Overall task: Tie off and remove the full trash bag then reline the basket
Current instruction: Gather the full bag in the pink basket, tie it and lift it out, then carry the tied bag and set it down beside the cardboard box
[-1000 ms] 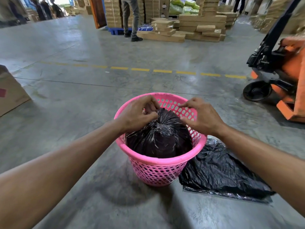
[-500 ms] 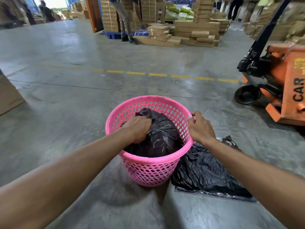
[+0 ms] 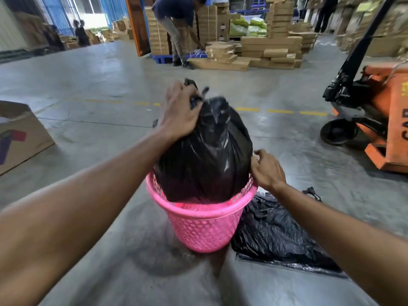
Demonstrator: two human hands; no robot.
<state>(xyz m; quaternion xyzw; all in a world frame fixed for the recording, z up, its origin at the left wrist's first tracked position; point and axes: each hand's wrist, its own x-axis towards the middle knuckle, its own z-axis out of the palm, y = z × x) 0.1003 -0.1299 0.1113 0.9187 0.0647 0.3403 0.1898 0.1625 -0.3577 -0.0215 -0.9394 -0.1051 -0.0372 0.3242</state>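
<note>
A full black trash bag [image 3: 205, 155] hangs half out of the pink plastic basket [image 3: 203, 226] on the concrete floor, its bottom still inside the rim. My left hand [image 3: 180, 111] is closed around the bag's knotted neck at the top. My right hand [image 3: 266, 171] rests on the basket's right rim, fingers curled over it and touching the bag's side. A flat, empty black bag [image 3: 278, 237] lies on the floor just right of the basket.
An orange pallet truck [image 3: 375, 111] stands to the right. A cardboard box [image 3: 19, 133] sits at the left. Farther back, a person [image 3: 176, 25] bends over stacked cartons [image 3: 260, 49] behind a dashed yellow floor line [image 3: 284, 111].
My left hand has lifted the tied bag up, so most of it is above the basket rim. My right hand stays on the rim. The camera has tilted up.
</note>
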